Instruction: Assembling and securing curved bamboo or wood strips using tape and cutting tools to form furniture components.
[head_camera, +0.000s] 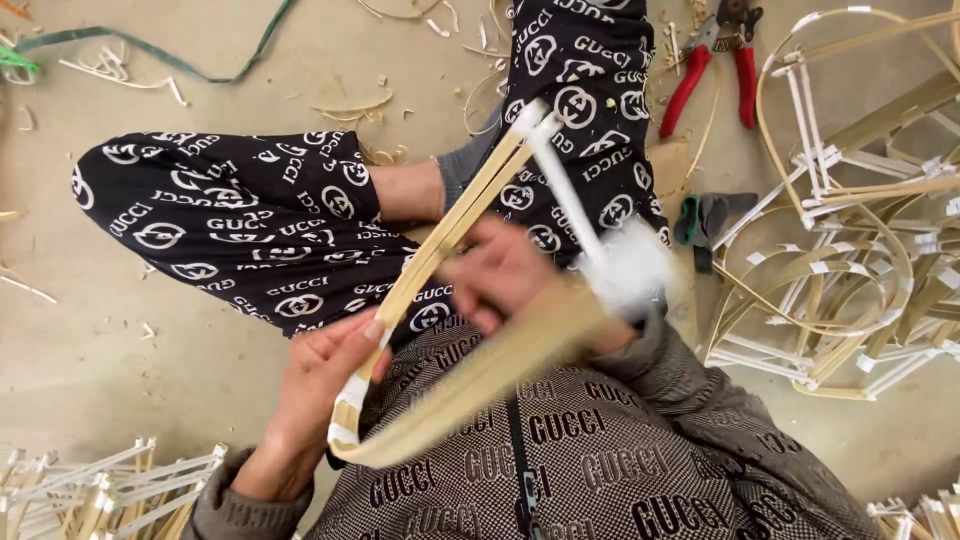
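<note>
My left hand (320, 385) grips the lower end of a pair of thin bamboo strips (455, 225), near a white tape wrap. The strips run up and right to a taped tip over my knee. A curved bamboo band (480, 385) bends from the same joint toward my right side. My right hand (500, 275) is blurred; it touches the strips at mid-length and holds a strip of white tape (575, 210) that stretches up to the strips' tip, with a white roll or wad (635, 265) at its lower end.
I sit cross-legged on a beige floor (120, 330) strewn with bamboo shavings. Red-handled pliers (715, 70) lie at the top right. Finished bamboo frames (850, 230) with white tape joints pile up on the right; more lie at the bottom left (100, 490). A green cord (150, 50) trails top left.
</note>
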